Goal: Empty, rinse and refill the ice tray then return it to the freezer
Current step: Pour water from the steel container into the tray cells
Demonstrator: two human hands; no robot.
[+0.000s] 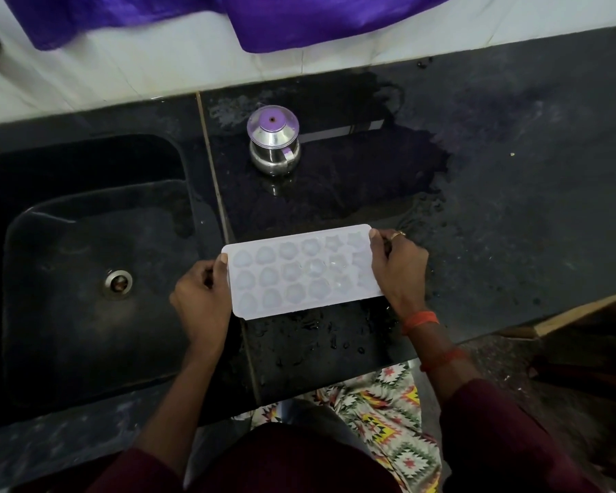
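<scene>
A white ice tray (301,274) with several shaped cups lies level over the wet black counter (495,165), just right of the sink. My left hand (201,300) grips its left short end, thumb on the rim. My right hand (397,270) grips the right short end, thumb on top near the far corner. I cannot tell whether the cups hold water or ice.
A black sink (86,272) with a metal drain (118,282) lies to the left. A small steel pot (274,145) with a clear purple lid stands behind the tray. Puddles cover the counter's middle. Purple cloth (299,19) hangs over the white ledge at the back.
</scene>
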